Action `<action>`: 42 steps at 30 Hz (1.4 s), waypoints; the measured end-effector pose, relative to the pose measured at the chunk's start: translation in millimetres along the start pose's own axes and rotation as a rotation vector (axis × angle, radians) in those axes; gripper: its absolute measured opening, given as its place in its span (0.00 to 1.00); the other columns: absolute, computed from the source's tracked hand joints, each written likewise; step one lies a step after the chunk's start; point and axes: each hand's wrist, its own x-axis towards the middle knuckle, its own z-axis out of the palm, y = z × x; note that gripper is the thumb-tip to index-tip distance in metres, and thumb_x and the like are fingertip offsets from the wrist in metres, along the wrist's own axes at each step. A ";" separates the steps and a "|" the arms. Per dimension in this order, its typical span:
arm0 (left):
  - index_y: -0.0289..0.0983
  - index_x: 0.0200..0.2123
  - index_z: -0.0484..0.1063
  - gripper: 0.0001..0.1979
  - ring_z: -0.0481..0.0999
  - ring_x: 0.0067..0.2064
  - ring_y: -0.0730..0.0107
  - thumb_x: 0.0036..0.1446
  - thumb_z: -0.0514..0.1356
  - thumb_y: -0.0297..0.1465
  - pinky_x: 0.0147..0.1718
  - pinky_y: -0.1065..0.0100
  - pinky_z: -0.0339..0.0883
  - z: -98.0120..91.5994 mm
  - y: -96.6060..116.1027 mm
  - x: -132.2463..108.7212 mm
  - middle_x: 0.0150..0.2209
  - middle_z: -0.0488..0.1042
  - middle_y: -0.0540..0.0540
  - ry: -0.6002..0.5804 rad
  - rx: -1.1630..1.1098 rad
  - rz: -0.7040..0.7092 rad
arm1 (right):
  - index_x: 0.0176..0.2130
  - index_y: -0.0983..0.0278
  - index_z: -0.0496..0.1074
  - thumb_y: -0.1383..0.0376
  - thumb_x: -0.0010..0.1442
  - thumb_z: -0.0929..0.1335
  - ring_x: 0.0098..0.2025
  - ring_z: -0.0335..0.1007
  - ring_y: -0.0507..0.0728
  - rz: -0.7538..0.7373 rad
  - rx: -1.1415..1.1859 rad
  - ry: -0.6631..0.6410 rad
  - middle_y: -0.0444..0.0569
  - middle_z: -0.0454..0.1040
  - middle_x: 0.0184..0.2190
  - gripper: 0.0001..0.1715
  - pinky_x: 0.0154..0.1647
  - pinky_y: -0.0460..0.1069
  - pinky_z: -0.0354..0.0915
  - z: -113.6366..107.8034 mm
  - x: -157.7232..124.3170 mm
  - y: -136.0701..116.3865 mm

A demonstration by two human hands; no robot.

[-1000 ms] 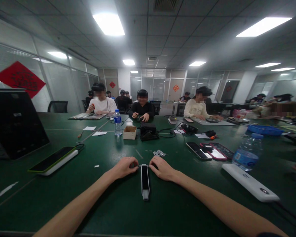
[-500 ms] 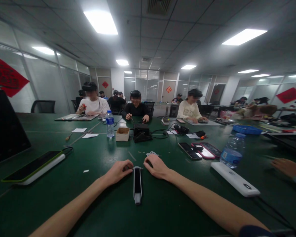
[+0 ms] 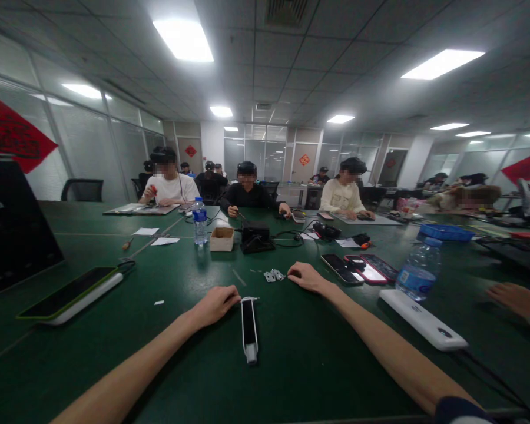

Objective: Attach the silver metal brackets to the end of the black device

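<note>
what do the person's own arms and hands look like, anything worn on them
The left hand and right hand are bare, with no gloves, watch or cables. The left arm and right arm are bare too, apart from a dark sleeve showing at the lower edge on the right.

Metal pieces too small to tell, dark screen cut off at left

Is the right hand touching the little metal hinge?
No, the right hand rests on the green table a little apart from the small metal hinge.
</note>
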 end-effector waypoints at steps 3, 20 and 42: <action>0.37 0.35 0.68 0.11 0.72 0.30 0.68 0.65 0.50 0.36 0.30 0.70 0.61 -1.0 3.6 -0.1 0.30 0.72 0.49 0.006 0.048 0.014 | 0.37 0.66 0.75 0.65 0.60 0.65 0.38 0.68 0.55 -0.008 -0.061 0.006 0.51 0.72 0.36 0.10 0.41 0.50 0.64 1.8 1.8 -3.1; 0.37 0.35 0.68 0.11 0.71 0.31 0.68 0.64 0.50 0.35 0.30 0.69 0.62 -10.4 27.3 -6.7 0.29 0.72 0.48 0.005 0.086 0.030 | 0.37 0.67 0.73 0.44 0.58 0.64 0.40 0.65 0.59 0.187 -0.048 0.092 0.54 0.71 0.37 0.29 0.40 0.52 0.60 22.7 18.2 -27.5; 0.36 0.38 0.69 0.12 0.71 0.31 0.68 0.65 0.51 0.36 0.30 0.70 0.62 -8.7 21.6 -7.3 0.31 0.73 0.47 -0.018 0.070 0.054 | 0.33 0.68 0.74 0.64 0.62 0.63 0.38 0.65 0.60 0.270 -0.130 0.360 0.56 0.74 0.34 0.13 0.39 0.51 0.60 11.2 19.8 2.8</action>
